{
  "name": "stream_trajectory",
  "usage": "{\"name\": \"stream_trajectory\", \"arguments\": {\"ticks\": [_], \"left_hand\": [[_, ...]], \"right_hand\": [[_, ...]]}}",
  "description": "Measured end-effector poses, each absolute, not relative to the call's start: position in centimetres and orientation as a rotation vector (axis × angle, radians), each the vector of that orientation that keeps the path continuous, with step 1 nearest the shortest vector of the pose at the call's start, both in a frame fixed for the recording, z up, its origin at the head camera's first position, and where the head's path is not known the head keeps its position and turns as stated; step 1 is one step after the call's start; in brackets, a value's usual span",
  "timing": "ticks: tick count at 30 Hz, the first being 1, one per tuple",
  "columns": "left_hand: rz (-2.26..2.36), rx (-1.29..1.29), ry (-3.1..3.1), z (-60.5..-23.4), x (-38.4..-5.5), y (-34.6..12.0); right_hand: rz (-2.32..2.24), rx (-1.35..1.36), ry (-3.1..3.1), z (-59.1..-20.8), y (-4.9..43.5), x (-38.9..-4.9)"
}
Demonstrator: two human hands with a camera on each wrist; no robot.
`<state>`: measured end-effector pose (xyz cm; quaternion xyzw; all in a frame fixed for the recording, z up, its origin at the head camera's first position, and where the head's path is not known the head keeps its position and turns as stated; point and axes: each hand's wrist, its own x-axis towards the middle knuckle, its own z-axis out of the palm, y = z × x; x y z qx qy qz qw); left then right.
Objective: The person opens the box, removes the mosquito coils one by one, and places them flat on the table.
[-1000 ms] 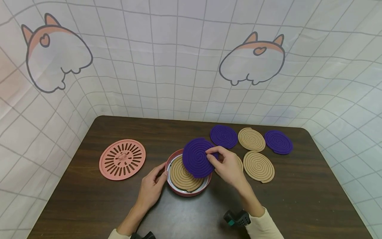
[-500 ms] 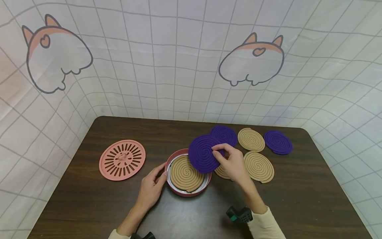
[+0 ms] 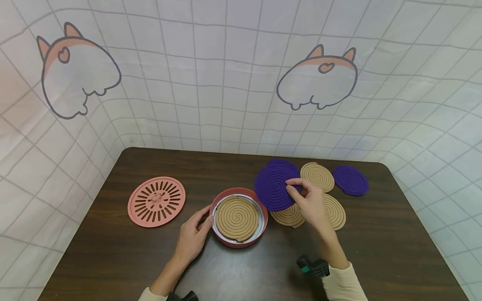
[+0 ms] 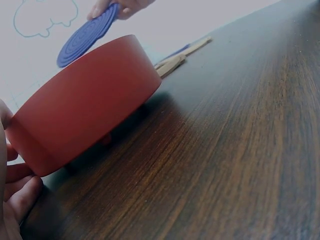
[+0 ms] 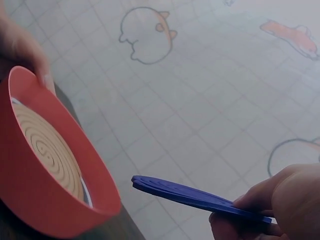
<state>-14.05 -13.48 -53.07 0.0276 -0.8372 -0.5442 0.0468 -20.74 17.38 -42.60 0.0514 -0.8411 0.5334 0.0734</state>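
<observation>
My right hand (image 3: 310,205) pinches a purple mosquito coil (image 3: 274,190) by its right edge, thumb against finger. The coil hangs above the table, just right of a red round mosquito coil box (image 3: 238,246). Inside that box a tan mosquito coil (image 3: 237,219) lies flat on a whitish liner. My left hand (image 3: 192,238) grips the box's left side, thumb and fingers at its wall. In the left wrist view the red wall (image 4: 90,105) stands on short feet. The right wrist view shows the purple coil (image 5: 190,195) nearly edge-on, apart from the box.
A slotted pink lid (image 3: 156,202) lies at the left. Right of the box are tan coils (image 3: 317,176), one (image 3: 288,216) partly under the held coil, and a purple coil (image 3: 350,179). Another purple coil is mostly hidden behind the held one. A patterned white curtain (image 3: 226,83) surrounds the table.
My right hand has moved right and slightly back with the purple coil, from over the box to beside it, uncovering the tan coil inside. My left hand has stayed at the box.
</observation>
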Motion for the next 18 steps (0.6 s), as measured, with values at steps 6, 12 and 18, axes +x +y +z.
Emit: {"name": "stream_trajectory", "arguments": {"ticks": [6, 12, 18], "left_hand": [[-1.648, 0.096, -2.561, -53.2, -14.0, -13.5], [-1.635, 0.098, -2.579, -53.3, -14.0, -13.6], [-1.638, 0.093, -2.584, -53.2, -14.1, -13.5]], "right_hand": [[1.587, 0.082, -2.489, -42.8, 19.6, -20.4], [1.432, -0.03, -2.53, -42.8, 22.1, -20.0], [1.311, -0.147, -2.522, -43.0, 24.6, -19.7]]}}
